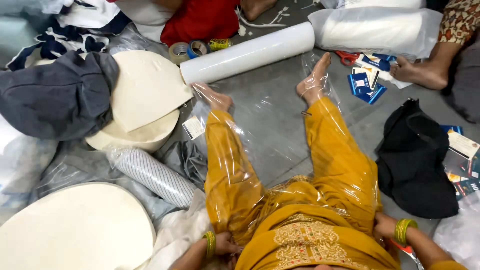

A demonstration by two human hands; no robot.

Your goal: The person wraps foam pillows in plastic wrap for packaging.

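Small white rectangular tag (193,127) on floor beside left foot. Blue-and-white cards (366,82) scattered on floor past right foot, near red scissors. More cards, white and dark teal (463,160), at right edge beside black cloth. Clear plastic bag with white contents (377,31) top right.

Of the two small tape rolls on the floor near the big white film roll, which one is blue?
The blue tape roll is the right one of the pair, nearer the big white film roll; the beige tape roll lies to its left.
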